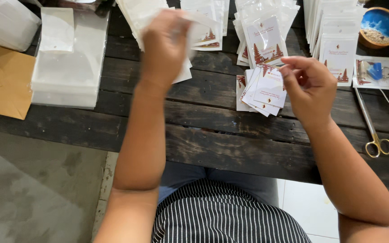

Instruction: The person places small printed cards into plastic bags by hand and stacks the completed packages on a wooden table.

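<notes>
- The left hand (165,45) is raised above the tabletop (194,130) and closed on a clear plastic sleeve (199,22); the picture is blurred there, so I cannot tell if a card is already inside.
- The right hand (309,85) is just beside a fanned pile of loose printed cards (264,90); its fingers are bent together and the thumb and forefinger touch the top card at its edge, a light pinch rather than a firm hold.
- Judging from the piles, the work seems to be well along: beyond both hands many filled sleeves (266,38) with cards lie in overlapping rows, and more stand further to the right (334,40).
- Some work is left: the loose cards under the right hand are not yet in sleeves, and a thick stack of empty sleeves (70,72) waits well to the left of the left hand.
- Right of the right hand lie gold-handled scissors (374,135), a small bag with a blue piece (379,72), and a blue bowl (380,27) farther away.
- Far left lies a brown envelope (3,78).
- The tabletop is made of dark, worn wooden planks; below it a grey floor (37,193) shows.
</notes>
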